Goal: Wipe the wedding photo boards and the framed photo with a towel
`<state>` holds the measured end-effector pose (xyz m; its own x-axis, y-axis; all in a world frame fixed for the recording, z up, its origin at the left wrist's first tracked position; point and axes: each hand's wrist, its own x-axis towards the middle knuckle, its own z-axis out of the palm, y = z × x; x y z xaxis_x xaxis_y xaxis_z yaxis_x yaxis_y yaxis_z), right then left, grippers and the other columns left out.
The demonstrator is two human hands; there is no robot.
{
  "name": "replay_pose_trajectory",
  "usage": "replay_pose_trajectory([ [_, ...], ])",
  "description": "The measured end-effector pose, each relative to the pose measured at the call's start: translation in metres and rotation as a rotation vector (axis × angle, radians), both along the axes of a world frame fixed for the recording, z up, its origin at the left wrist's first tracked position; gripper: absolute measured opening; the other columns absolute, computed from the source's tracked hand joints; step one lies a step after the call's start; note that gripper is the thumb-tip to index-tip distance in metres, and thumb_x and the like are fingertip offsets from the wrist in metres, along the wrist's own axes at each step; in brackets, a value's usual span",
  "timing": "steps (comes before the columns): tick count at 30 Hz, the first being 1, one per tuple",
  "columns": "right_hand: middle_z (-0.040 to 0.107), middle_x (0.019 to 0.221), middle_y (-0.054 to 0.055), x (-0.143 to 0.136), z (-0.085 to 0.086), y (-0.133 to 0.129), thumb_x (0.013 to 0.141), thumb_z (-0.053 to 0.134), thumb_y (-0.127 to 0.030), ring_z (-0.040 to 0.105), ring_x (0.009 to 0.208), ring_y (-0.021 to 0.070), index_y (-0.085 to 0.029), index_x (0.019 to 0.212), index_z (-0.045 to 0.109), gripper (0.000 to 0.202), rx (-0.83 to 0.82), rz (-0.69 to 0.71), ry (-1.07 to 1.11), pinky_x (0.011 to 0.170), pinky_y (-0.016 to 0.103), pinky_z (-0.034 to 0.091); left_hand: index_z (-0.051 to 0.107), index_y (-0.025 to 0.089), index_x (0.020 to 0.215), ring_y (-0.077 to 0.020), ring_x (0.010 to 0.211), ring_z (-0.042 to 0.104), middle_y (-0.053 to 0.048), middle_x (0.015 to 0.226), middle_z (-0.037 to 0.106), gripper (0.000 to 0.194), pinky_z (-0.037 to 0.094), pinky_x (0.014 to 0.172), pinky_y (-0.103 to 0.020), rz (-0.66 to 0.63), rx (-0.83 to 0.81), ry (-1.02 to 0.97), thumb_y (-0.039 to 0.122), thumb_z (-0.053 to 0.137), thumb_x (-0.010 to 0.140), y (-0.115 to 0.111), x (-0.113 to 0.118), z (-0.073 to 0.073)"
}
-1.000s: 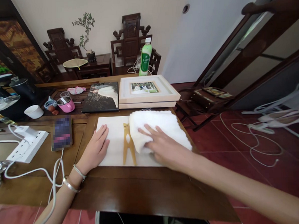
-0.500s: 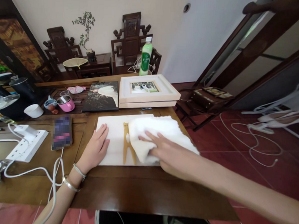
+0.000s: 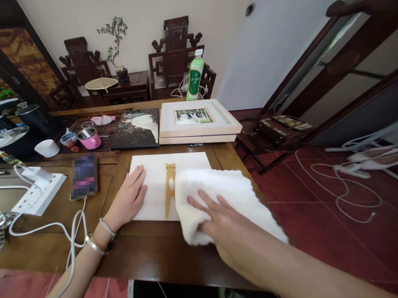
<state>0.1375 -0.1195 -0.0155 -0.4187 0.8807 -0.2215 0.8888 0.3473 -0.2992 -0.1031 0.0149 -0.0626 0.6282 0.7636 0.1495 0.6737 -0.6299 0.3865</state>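
A white board [image 3: 149,187] lies on the brown wooden table [image 3: 151,254]. My left hand [image 3: 130,195] rests flat on its left edge, fingers stretched out, holding nothing. On the board's middle is a yellow piece [image 3: 170,186] with two legs and an oval white spot; the cloth hides part of its right leg. My right hand [image 3: 219,219] presses on a fluffy white cloth [image 3: 227,181], fingers spread on top and the thumb tucked at a fold. The cloth covers the board's right part and hangs past its near edge.
Behind the board are stacked framed pictures [image 3: 200,130], a dark picture panel [image 3: 134,130] and a green bottle [image 3: 194,78]. To the left are a phone [image 3: 83,177], a power strip [image 3: 37,193] with cables, a pink mug [image 3: 89,139] and a white cup [image 3: 47,149].
My right hand and the white cloth have moved nearer to me, uncovering the board's upper right corner. The cloth now overlaps the yellow piece's right leg. My left hand stays on the board.
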Motion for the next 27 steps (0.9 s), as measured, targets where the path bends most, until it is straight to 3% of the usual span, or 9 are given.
replay_pose_trajectory([
  [3, 0.044, 0.150, 0.007, 0.001, -0.002, -0.010, 0.069, 0.053, -0.005, 0.030, 0.140, 0.0414, -0.025, 0.108, 0.072, 0.049, -0.031, 0.014, 0.051, 0.108, 0.063, 0.033, 0.035, 0.013, 0.147, -0.0253, 0.148, 0.022, -0.015, 0.158, 0.029, 0.051, 0.018, 0.120, -0.052, -0.004, 0.000, -0.011, 0.031, 0.029, 0.101, 0.000, 0.000, 0.000],
  [5, 0.044, 0.150, 0.004, 0.006, 0.001, -0.001, 0.072, 0.046, -0.001, 0.029, 0.142, 0.0345, -0.027, 0.117, 0.069, 0.057, 0.018, -0.024, 0.070, 0.111, 0.055, 0.034, 0.035, 0.015, 0.148, -0.0255, 0.148, 0.022, -0.015, 0.158, 0.030, 0.050, 0.018, 0.119, -0.053, -0.004, 0.004, -0.015, 0.031, 0.029, 0.101, 0.000, 0.000, 0.000],
  [7, 0.040, 0.153, 0.007, 0.010, 0.006, 0.018, 0.071, 0.040, 0.004, 0.024, 0.144, 0.0308, -0.022, 0.124, 0.064, 0.063, 0.051, -0.050, 0.059, 0.114, 0.052, 0.031, 0.035, 0.015, 0.147, -0.0253, 0.148, 0.022, -0.015, 0.158, 0.030, 0.050, 0.018, 0.120, -0.052, 0.001, 0.005, -0.009, 0.031, 0.029, 0.101, 0.001, 0.000, -0.001],
  [11, 0.034, 0.155, 0.016, 0.012, 0.009, 0.067, 0.071, 0.039, 0.006, 0.015, 0.145, 0.0333, -0.009, 0.134, 0.055, 0.066, 0.110, -0.030, 0.023, 0.116, 0.054, 0.024, 0.035, 0.012, 0.147, -0.0242, 0.148, 0.021, -0.016, 0.158, 0.030, 0.051, 0.017, 0.120, -0.049, 0.006, 0.009, 0.008, 0.031, 0.029, 0.101, 0.001, 0.000, 0.000],
  [15, 0.029, 0.156, 0.017, -0.007, 0.005, 0.087, 0.076, 0.044, 0.004, 0.014, 0.144, 0.0385, -0.010, 0.133, 0.057, 0.060, 0.133, -0.011, -0.068, 0.115, 0.059, 0.021, 0.035, 0.009, 0.147, -0.0239, 0.148, 0.021, -0.017, 0.157, 0.030, 0.052, 0.017, 0.120, -0.049, -0.002, 0.017, 0.002, 0.031, 0.028, 0.101, 0.001, -0.001, -0.001],
  [19, 0.022, 0.156, 0.021, -0.035, 0.009, 0.051, 0.079, 0.056, -0.006, 0.014, 0.142, 0.0477, -0.009, 0.117, 0.069, 0.039, 0.078, 0.129, -0.182, 0.111, 0.068, 0.019, 0.034, 0.015, 0.148, -0.0239, 0.148, 0.022, -0.014, 0.157, 0.031, 0.050, 0.018, 0.120, -0.051, -0.006, 0.016, -0.016, 0.031, 0.029, 0.101, 0.001, -0.001, -0.002],
  [23, 0.031, 0.154, 0.020, -0.049, 0.017, -0.002, 0.087, 0.054, -0.018, 0.023, 0.140, 0.0478, -0.014, 0.104, 0.074, 0.027, 0.057, 0.307, -0.086, 0.108, 0.071, 0.024, 0.034, 0.014, 0.148, -0.0242, 0.148, 0.022, -0.015, 0.158, 0.029, 0.050, 0.018, 0.120, -0.051, -0.009, 0.003, -0.001, 0.031, 0.029, 0.100, 0.002, -0.001, -0.001],
  [25, 0.036, 0.152, 0.020, -0.048, 0.018, -0.013, 0.086, 0.056, -0.020, 0.025, 0.139, 0.0468, -0.014, 0.105, 0.074, 0.027, 0.051, 0.345, -0.033, 0.108, 0.070, 0.025, 0.034, 0.014, 0.148, -0.0245, 0.148, 0.022, -0.016, 0.158, 0.029, 0.051, 0.018, 0.120, -0.051, -0.014, 0.003, -0.002, 0.030, 0.029, 0.100, 0.002, -0.001, 0.000],
  [27, 0.036, 0.151, 0.020, -0.045, 0.019, -0.008, 0.082, 0.057, -0.016, 0.024, 0.140, 0.0450, -0.012, 0.109, 0.073, 0.031, 0.047, 0.329, -0.006, 0.110, 0.067, 0.025, 0.033, 0.015, 0.149, -0.0247, 0.148, 0.022, -0.015, 0.158, 0.030, 0.051, 0.019, 0.119, -0.052, -0.020, 0.006, -0.007, 0.029, 0.028, 0.100, 0.002, -0.002, 0.000],
])
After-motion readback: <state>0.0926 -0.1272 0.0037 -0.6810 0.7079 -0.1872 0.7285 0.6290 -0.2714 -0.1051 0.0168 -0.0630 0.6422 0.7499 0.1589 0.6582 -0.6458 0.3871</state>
